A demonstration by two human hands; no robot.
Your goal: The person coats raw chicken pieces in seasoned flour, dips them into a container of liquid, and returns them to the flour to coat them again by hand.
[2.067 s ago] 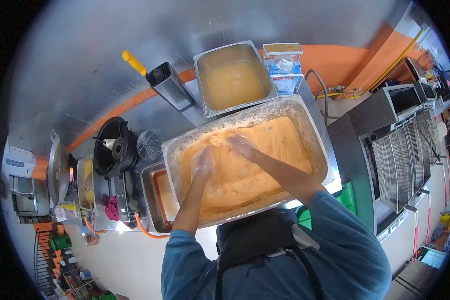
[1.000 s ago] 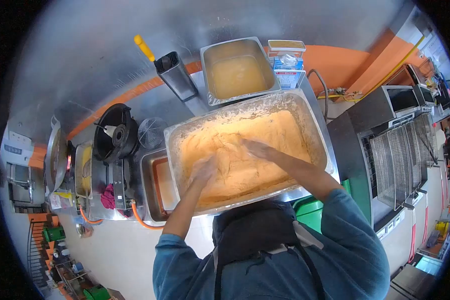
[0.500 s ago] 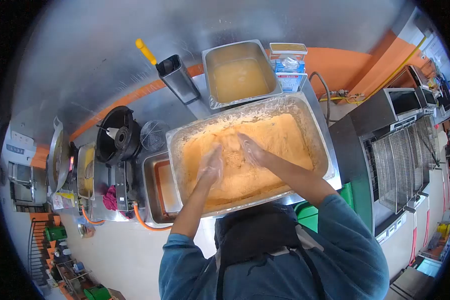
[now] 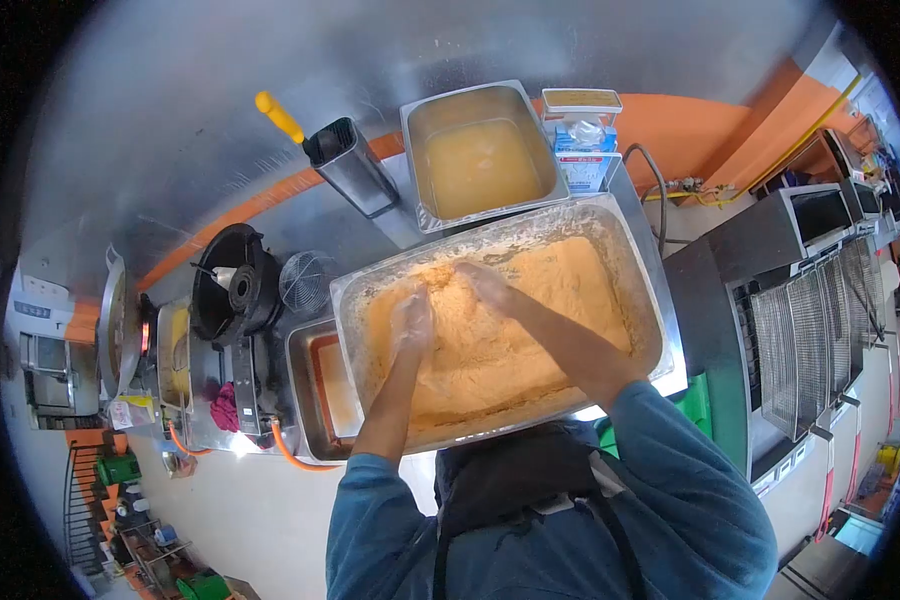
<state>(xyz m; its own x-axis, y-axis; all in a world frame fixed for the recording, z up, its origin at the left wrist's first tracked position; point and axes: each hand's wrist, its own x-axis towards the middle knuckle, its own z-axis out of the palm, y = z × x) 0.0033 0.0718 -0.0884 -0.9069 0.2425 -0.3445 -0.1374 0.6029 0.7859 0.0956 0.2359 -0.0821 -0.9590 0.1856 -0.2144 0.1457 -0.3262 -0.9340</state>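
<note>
A large steel pan holds a deep bed of orange breading flour. Both hands wear thin clear gloves dusted with the flour. On the left side of the pan, my left hand is tilted up with its fingers stretched out. My right hand reaches toward the pan's far side, its fingers long and slightly curved. The palms face each other around a crumbly, raised patch of flour. Whether a coated piece lies within that patch, I cannot make out.
Behind the pan stands a deep steel tray of cloudy yellowish liquid. A steel holder with a yellow-handled tool is beside it. To the left are a wire strainer, a black burner and a shallow tray. Fry baskets stand right.
Both hands have moved slightly left and toward the pan's far wall. The flour between them has shifted, with a loose crumbly heap now near the fingertips.
</note>
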